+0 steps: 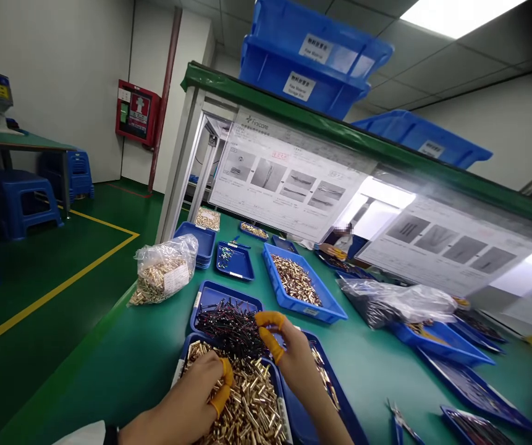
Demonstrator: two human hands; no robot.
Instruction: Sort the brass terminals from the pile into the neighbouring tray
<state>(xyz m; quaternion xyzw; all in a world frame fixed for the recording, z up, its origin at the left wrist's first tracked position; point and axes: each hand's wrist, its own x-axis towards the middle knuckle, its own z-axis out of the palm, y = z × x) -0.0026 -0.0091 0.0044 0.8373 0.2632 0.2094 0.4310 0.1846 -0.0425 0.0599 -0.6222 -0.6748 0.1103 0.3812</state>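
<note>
A red cabinet (139, 114) hangs on the wall (151, 46) and a blue stool (29, 182) stands on green floor (52, 259)

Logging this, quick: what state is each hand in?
Left hand: curled over the gold pieces; grip can't be told.
Right hand: curled by the black pieces; grip can't be told.

Small gold-coloured tubes (259, 402) are gleaming as smooth, glossy metal; thin dark pieces (228, 321) are showing a shiny finish. Blue trays (222, 293) are presenting smooth plastic, and a clear bag (188, 245) is displaying crinkled, glossy film. Orange finger covers (222, 398) are appearing matt and rubbery. Paper sheets (266, 205) are showing through glossy clear plastic.
</note>
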